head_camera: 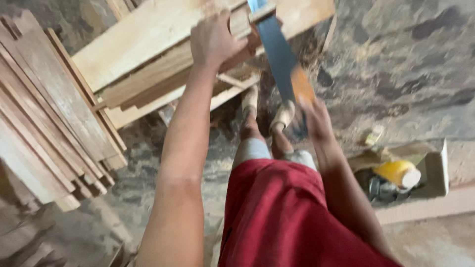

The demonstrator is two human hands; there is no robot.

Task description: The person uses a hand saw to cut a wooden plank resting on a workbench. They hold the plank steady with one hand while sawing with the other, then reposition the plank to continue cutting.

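the left hand (pixel 213 39) presses down flat on a pale wooden board (pixel 148 37), fingers curled over its far edge, pinning it on a low wooden frame (pixel 232 91). just right of that hand a handsaw (pixel 279 57) stands in the board; the right hand (pixel 315 118) is clenched around its orange handle, though blur hides the fingers. the board looks stiff, dry and fairly heavy, rough enough not to slip, best held close beside the cut. the thin blade would likely flex if forced. a stack of planks (pixel 49 123) lies left of the left arm.
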